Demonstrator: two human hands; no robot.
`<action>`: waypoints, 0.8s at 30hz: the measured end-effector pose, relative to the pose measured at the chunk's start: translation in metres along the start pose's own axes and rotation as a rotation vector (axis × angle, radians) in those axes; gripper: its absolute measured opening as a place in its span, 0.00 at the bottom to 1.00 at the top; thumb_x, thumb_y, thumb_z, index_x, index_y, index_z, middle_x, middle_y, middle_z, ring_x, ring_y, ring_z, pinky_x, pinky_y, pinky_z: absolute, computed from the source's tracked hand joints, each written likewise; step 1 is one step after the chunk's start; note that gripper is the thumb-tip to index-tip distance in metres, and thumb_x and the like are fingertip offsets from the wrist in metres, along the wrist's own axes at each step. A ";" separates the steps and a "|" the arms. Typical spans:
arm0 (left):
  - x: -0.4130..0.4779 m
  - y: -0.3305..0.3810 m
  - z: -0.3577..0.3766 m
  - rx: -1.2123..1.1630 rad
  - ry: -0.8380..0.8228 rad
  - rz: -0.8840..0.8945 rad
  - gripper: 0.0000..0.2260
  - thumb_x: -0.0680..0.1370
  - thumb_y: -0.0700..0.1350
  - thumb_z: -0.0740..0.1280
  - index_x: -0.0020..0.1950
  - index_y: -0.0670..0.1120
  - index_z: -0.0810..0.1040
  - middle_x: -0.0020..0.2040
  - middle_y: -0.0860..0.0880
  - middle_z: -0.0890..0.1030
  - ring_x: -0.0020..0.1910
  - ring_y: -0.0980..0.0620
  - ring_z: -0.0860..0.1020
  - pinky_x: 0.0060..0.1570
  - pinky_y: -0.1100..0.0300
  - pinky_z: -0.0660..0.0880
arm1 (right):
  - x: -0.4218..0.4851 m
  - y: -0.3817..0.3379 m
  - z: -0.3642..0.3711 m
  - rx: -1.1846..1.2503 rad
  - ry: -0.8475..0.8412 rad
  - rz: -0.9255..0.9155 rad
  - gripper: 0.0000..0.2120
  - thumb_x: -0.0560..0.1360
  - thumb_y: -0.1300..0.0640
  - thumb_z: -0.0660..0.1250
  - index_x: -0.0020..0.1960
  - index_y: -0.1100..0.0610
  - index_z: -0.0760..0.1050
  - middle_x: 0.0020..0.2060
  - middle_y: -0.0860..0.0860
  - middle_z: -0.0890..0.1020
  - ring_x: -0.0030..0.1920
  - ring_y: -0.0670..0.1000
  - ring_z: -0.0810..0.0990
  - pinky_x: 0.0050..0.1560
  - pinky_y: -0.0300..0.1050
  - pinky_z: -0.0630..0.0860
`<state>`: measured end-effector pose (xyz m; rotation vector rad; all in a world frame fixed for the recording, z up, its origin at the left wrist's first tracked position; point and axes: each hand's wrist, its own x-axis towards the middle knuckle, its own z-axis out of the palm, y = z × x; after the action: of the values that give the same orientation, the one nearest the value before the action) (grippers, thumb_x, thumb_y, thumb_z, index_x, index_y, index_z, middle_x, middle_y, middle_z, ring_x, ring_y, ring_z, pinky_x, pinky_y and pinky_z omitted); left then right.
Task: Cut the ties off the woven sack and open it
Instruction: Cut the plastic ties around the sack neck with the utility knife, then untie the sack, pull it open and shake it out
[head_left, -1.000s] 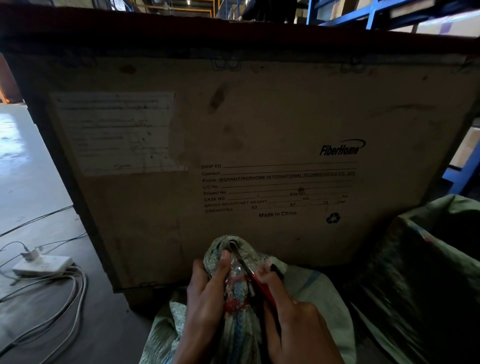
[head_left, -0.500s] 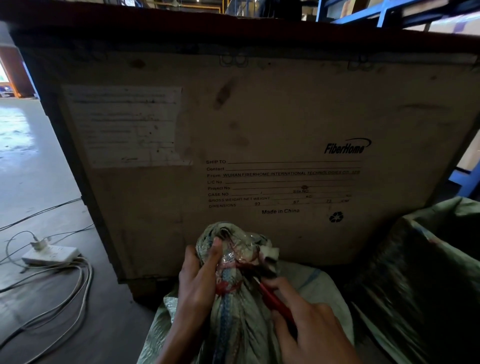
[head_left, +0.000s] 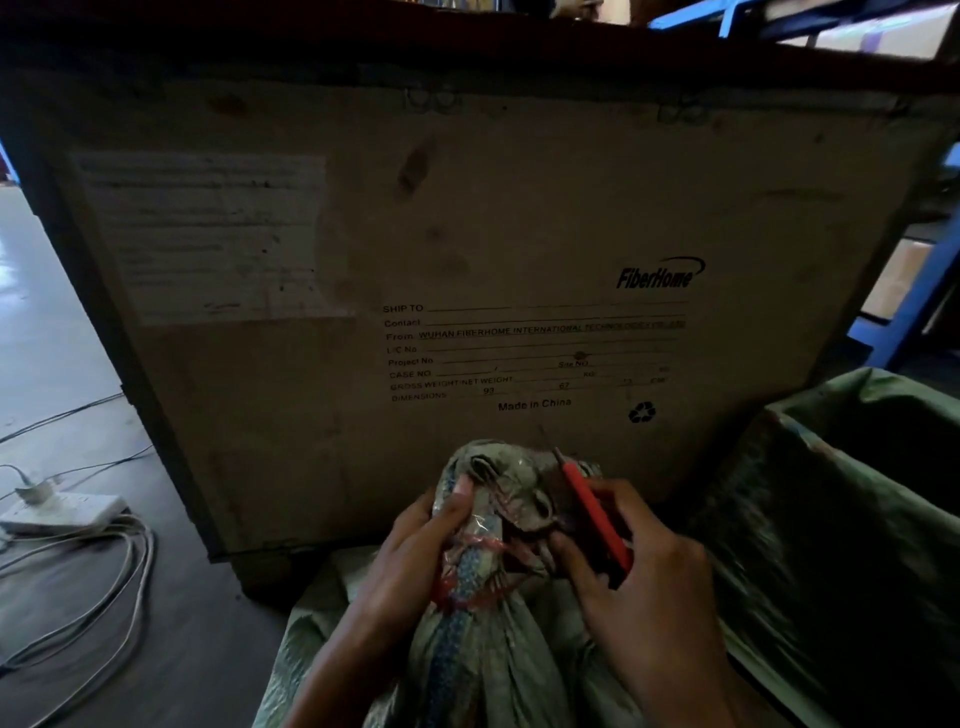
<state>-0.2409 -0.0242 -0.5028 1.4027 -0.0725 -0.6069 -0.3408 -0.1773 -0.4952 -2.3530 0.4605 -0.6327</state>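
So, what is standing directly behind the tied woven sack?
Behind the woven sack stands a large FiberHome shipping crate. Its lower edge there is hidden by the sack's bunched neck.

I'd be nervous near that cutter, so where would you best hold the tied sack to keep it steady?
Grip the bunched neck of the sack from the left, just beside the red ties, as the left hand does. The gathered cloth narrows there, so fingers can wrap it. That probably keeps them away from the red-handled cutter in the right hand.
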 end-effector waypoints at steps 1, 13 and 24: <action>0.000 0.000 -0.002 0.036 -0.050 0.026 0.18 0.78 0.57 0.68 0.56 0.43 0.82 0.41 0.43 0.89 0.41 0.52 0.89 0.46 0.62 0.83 | 0.003 0.005 0.000 -0.014 0.044 -0.013 0.20 0.71 0.50 0.75 0.61 0.42 0.74 0.43 0.42 0.82 0.43 0.45 0.82 0.46 0.38 0.81; 0.000 -0.016 -0.004 0.304 -0.158 -0.009 0.26 0.70 0.61 0.75 0.64 0.52 0.78 0.54 0.48 0.88 0.53 0.48 0.87 0.61 0.44 0.80 | 0.026 0.043 -0.002 0.025 0.202 0.075 0.14 0.73 0.53 0.73 0.58 0.49 0.78 0.42 0.43 0.81 0.39 0.39 0.78 0.42 0.31 0.76; 0.025 -0.042 0.023 0.171 0.044 -0.022 0.21 0.74 0.56 0.74 0.61 0.48 0.74 0.55 0.46 0.84 0.52 0.47 0.84 0.48 0.54 0.80 | -0.005 0.129 0.008 -0.236 0.141 0.345 0.17 0.76 0.54 0.68 0.62 0.60 0.76 0.53 0.61 0.82 0.54 0.61 0.81 0.52 0.49 0.74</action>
<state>-0.2436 -0.0580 -0.5454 1.5837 -0.0753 -0.5984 -0.3610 -0.2648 -0.5880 -2.3708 1.0275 -0.6079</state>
